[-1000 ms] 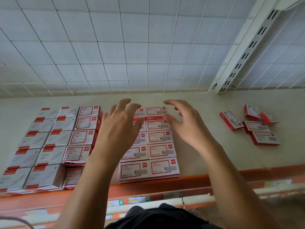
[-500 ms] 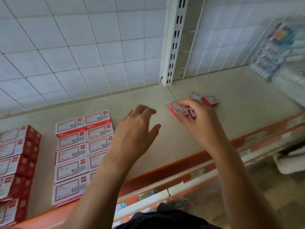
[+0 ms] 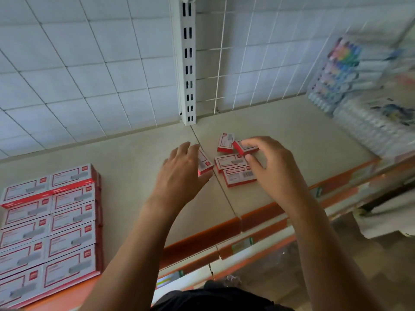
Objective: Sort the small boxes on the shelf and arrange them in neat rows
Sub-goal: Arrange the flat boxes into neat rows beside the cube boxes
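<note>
Head view. A beige shelf (image 3: 134,158) with an orange front lip (image 3: 202,239) carries small red-and-white cardboard boxes in two groups.

The arranged block (image 3: 71,212) sits at the front left corner of the shelf. Its boxes lie edge to edge in two columns running from the front edge toward the back, stacked in more than one layer.

The loose cluster has five boxes at mixed angles near the middle of the shelf, beside the seam between two shelf boards.

The left hand (image 3: 182,173) hovers palm down, fingers straight and slightly spread, over the leftmost loose box (image 3: 206,164). It partly hides this box, and contact cannot be told.

The right hand (image 3: 274,167) is arched with fingers half curled. Its index fingertip lies on the tilted box (image 3: 246,148) at the back right of the cluster. Its thumb meets a corner of the middle box (image 3: 230,162). Whether it grips either box cannot be told.

The rearmost box (image 3: 225,142) lies nearest the back edge. The frontmost box (image 3: 239,176) touches the middle box.

Behind the shelf are a white wire grid panel (image 3: 67,63) and a white slotted upright (image 3: 187,63). Blurred packs of coloured markers (image 3: 343,61) sit at the right edge.
</note>
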`<action>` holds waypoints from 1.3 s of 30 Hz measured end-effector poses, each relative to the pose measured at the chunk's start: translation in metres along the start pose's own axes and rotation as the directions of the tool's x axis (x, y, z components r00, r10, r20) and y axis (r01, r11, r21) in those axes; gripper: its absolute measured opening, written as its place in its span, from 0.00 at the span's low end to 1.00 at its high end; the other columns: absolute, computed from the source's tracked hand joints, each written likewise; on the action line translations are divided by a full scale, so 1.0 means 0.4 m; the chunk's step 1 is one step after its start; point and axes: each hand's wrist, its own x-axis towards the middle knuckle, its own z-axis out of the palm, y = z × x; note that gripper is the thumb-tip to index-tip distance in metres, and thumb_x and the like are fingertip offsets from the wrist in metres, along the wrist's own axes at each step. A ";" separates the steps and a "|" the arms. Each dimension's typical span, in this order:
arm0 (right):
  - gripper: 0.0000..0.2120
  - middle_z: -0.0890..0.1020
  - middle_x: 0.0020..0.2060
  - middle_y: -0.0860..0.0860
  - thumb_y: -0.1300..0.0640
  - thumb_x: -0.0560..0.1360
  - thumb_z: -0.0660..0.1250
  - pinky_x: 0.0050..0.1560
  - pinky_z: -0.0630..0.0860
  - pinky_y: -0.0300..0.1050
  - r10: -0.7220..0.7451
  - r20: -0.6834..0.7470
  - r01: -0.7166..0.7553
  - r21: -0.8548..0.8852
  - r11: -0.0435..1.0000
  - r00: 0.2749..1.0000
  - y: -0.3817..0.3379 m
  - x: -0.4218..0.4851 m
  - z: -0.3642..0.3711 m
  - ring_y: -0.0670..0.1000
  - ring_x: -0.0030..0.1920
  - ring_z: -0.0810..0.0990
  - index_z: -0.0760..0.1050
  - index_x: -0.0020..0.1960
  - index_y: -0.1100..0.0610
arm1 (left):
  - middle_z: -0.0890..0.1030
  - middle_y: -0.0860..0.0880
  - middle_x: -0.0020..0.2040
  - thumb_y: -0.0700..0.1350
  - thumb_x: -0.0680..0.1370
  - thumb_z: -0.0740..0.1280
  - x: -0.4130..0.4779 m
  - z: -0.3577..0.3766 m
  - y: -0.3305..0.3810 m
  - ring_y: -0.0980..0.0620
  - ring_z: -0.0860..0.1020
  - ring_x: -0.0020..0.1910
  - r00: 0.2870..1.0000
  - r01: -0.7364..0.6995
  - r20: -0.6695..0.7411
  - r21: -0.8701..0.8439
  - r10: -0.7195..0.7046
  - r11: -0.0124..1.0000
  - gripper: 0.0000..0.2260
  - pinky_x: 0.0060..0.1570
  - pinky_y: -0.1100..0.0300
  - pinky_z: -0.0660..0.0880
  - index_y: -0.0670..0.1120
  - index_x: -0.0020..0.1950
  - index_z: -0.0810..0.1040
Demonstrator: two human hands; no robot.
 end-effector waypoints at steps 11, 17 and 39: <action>0.25 0.71 0.72 0.48 0.65 0.79 0.64 0.65 0.62 0.33 0.035 0.111 -0.032 -0.024 0.999 0.993 0.114 0.058 0.015 0.48 0.71 0.69 0.66 0.74 0.53 | 0.76 0.51 0.58 0.58 0.72 0.72 0.008 -0.011 0.018 0.56 0.72 0.48 0.999 0.034 0.012 -0.048 -0.033 0.998 0.28 0.38 0.72 0.68 0.47 0.68 0.72; 0.24 0.75 0.67 0.50 0.64 0.78 0.65 0.66 0.74 0.47 -0.022 0.169 0.018 0.026 1.000 0.985 0.115 0.077 0.048 0.50 0.66 0.74 0.68 0.72 0.54 | 0.75 0.53 0.62 0.58 0.72 0.72 -0.060 -0.059 -0.002 0.56 0.73 0.56 0.999 -0.003 -0.051 -0.065 0.000 0.998 0.29 0.39 0.74 0.64 0.49 0.70 0.70; 0.23 0.79 0.57 0.48 0.59 0.70 0.76 0.60 0.76 0.44 -0.455 0.134 0.409 0.269 0.872 0.881 -0.524 -0.073 0.263 0.48 0.58 0.78 0.76 0.64 0.56 | 0.77 0.50 0.60 0.59 0.69 0.74 -0.518 -0.312 -0.407 0.50 0.74 0.59 0.943 0.156 -0.283 -0.098 -0.177 0.983 0.31 0.61 0.55 0.71 0.46 0.67 0.73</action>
